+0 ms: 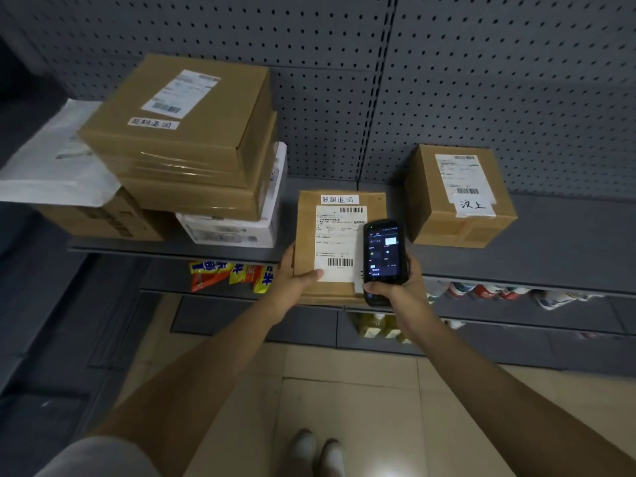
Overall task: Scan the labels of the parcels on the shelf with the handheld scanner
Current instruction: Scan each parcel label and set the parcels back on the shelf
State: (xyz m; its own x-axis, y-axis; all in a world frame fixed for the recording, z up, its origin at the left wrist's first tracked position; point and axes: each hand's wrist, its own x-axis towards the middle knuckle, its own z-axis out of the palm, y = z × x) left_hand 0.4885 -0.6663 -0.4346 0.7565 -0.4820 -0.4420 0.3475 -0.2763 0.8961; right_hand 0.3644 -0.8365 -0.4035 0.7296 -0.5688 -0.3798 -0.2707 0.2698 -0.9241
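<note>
A flat brown parcel (306,228) with a white barcode label (339,242) lies at the front edge of the grey shelf (550,242). My left hand (292,273) grips its lower left corner, thumb on the label. My right hand (395,285) holds a black handheld scanner (382,256), screen lit, over the parcel's right edge. A small labelled box (461,197) stands on the shelf to the right. To the left a stack of brown boxes (186,139) rests on a white box (234,228).
A white mailer bag (58,156) lies on another brown box (103,218) at far left. Pegboard (481,80) backs the shelf. Lower shelves hold snack packets (230,273), cans (481,290) and bottles (378,328). My shoes (316,452) stand on a tiled floor.
</note>
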